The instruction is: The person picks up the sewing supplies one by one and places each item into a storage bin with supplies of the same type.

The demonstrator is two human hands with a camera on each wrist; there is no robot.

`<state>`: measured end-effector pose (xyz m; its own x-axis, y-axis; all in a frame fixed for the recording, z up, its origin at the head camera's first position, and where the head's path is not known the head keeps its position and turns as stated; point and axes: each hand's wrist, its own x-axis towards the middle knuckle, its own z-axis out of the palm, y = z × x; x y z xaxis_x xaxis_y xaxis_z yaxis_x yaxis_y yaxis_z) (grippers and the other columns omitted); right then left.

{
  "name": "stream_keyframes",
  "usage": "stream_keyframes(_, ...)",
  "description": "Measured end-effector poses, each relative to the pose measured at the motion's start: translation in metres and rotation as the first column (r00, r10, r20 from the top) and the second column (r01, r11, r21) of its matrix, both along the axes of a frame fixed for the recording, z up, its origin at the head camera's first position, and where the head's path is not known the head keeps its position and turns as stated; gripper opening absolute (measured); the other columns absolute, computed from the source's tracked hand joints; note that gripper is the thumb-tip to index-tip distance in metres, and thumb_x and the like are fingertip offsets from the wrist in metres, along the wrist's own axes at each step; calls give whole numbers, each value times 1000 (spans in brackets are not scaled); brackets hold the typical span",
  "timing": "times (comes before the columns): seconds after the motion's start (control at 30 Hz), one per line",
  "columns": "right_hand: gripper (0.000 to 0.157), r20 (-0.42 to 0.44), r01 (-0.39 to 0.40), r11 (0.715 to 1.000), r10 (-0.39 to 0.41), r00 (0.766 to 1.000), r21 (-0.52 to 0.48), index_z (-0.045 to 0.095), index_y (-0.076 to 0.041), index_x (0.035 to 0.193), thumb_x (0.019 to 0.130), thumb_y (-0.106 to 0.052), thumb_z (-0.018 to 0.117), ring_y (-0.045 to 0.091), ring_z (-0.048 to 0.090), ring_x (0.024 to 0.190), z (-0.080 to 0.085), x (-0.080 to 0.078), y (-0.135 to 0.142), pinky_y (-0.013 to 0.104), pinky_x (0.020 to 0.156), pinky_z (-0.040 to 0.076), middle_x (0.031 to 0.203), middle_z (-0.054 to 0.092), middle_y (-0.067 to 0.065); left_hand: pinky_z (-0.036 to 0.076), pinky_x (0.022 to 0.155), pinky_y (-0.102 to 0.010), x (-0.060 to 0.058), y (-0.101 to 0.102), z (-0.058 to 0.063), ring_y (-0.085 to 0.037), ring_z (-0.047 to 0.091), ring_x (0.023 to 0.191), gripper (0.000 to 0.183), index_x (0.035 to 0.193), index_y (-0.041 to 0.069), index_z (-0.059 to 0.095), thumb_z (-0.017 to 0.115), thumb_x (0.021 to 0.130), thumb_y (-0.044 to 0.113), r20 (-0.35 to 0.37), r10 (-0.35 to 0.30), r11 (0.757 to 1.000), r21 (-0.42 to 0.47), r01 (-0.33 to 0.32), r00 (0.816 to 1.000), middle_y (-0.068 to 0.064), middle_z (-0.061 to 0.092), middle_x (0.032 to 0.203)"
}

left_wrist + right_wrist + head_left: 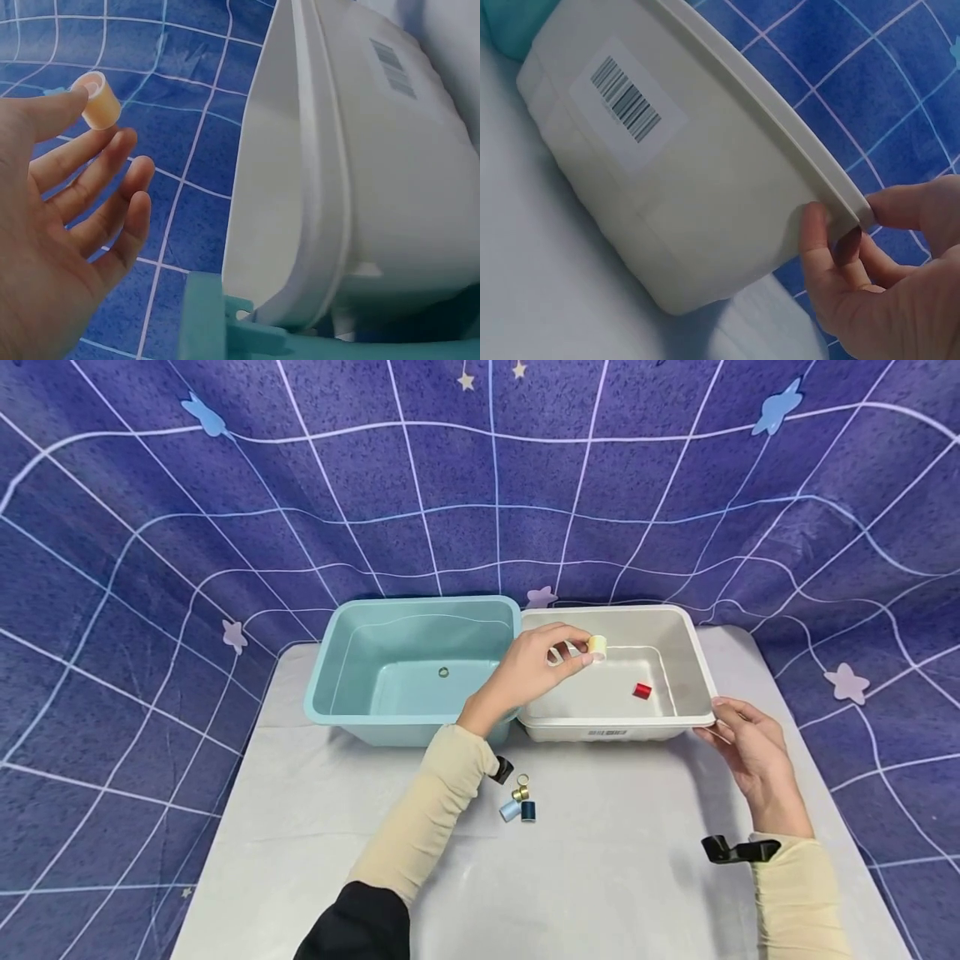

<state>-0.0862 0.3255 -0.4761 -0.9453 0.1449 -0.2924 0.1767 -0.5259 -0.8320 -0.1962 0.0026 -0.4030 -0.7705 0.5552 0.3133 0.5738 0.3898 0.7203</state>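
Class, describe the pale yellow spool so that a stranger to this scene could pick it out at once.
Find the white bin, right of the teal bin. Over it, the left hand pinches a small cylinder, the pale yellow spool. It is yellow and held up, unlike the red spool lying on the bin's floor.

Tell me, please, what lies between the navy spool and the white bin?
Small gold pieces lie on the table between the navy spool and the white bin; the head view shows this.

pale yellow spool (597, 647) | pinched in left fingers (567, 632), above white bin (652, 732) | bin upright, right fingers (815, 236) gripping near-right corner
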Motion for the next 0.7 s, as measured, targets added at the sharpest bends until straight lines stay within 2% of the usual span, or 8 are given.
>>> stream_keyframes(0.2, 9, -7, 70, 997, -69, 998, 19, 67, -8, 101, 100, 1, 63, 10, 73, 74, 1, 0, -6, 26, 74, 64, 87, 73, 1, 53, 82, -18, -18, 9, 5, -9, 67, 92, 27, 123, 15, 75, 72, 100, 29, 44, -25, 999, -40, 27, 999, 1, 76, 109)
stream_keyframes(0.33, 14, -4, 92, 996, -92, 996, 2, 62, -7, 107, 99, 4, 64, 11, 74, 74, 0, -1, -6, 26, 73, 64, 87, 74, 3, 53, 85, -18, -30, 16, 3, -9, 68, 94, 29, 126, 14, 74, 71, 101, 29, 90, -49, 998, -45, 53, 995, 1, 76, 110)
stream_keyframes(0.7, 13, -12, 75, 997, -75, 997, -15, 65, -8, 107, 99, 3, 66, 13, 74, 74, -2, -2, -2, 28, 73, 64, 89, 74, 3, 52, 90, -17, -60, 37, -7, -10, 68, 99, 30, 126, 13, 74, 69, 102, 30, 149, -86, 993, -65, 96, 985, 0, 76, 110)
